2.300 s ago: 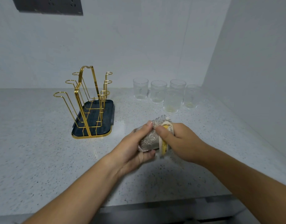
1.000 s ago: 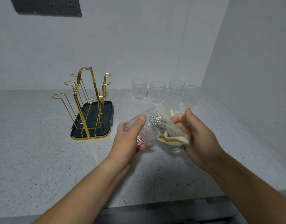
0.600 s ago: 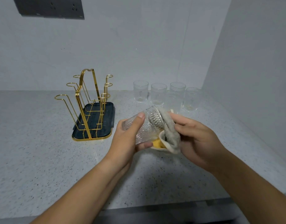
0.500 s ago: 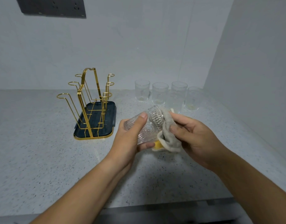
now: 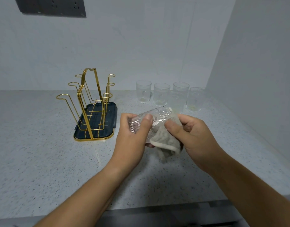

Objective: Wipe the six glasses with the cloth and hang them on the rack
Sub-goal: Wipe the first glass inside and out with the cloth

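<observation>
Fingers [image 5: 148,118] of left hand [image 5: 132,138] grip glass [image 5: 159,114], right hand [image 5: 196,136] pinches cloth [image 5: 167,140] on it: first wipe; next, upend onto rack [image 5: 90,104].

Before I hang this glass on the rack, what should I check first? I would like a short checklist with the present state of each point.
1. Left hand grips the ribbed glass round its body: ok.
2. Right hand holds the grey cloth against the glass: ok.
3. Glass wiped all over, inside too: cannot tell.
4. Gold rack stands upright on its dark tray, and its hooks bear no glass: ok.
5. Five other glasses stand upright by the wall, apart from the hands: ok.
</observation>
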